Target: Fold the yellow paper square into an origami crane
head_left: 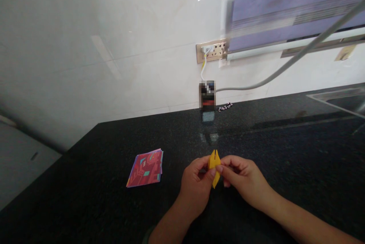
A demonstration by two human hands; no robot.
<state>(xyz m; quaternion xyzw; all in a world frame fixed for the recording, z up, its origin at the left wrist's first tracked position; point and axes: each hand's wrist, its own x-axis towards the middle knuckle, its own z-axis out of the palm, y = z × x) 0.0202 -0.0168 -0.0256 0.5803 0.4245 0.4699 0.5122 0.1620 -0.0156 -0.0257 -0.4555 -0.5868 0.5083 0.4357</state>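
Folded yellow paper (213,166) pinched between both hands over the black bench (285,152).
Left hand (196,183) and right hand (242,177) fingers clamped on it; paper stack (146,168) at 9 o'clock.

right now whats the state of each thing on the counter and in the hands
yellow folded paper: folded narrow, pinched between both hands above the counter
left hand: gripping the paper
right hand: gripping the paper
stack of patterned paper: flat on the black counter, untouched
wall socket: white plug inserted
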